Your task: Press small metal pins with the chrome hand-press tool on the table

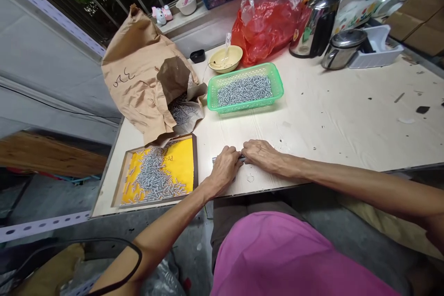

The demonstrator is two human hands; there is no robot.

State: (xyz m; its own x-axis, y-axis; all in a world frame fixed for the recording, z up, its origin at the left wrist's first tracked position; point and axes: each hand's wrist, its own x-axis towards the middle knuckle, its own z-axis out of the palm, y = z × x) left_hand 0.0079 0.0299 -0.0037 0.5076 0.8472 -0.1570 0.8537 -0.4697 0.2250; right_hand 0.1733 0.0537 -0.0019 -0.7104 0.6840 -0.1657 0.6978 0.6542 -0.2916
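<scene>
Near the table's front edge, my left hand [225, 167] is closed around a narrow grey metal bar [242, 159], whose end sticks out to the left of the knuckles. Bent fingers of my right hand [262, 153] press on the other end of it, right beside my left hand. Most of the bar is hidden under the fingers. To the left, a shallow wooden tray [195, 162] with a yellow bottom holds many small shiny metal pins [152, 175]. Beyond my hands stands a green plastic basket [249, 107] with more such pins.
A brown paper bag [135, 74] lies open behind the tray, metal pieces at its mouth. Farther back are a yellowish bowl [234, 55], a red plastic bag [267, 27], a kettle [317, 23] and a lidded metal pot [343, 48]. Small scraps dot the table [347, 120] at right.
</scene>
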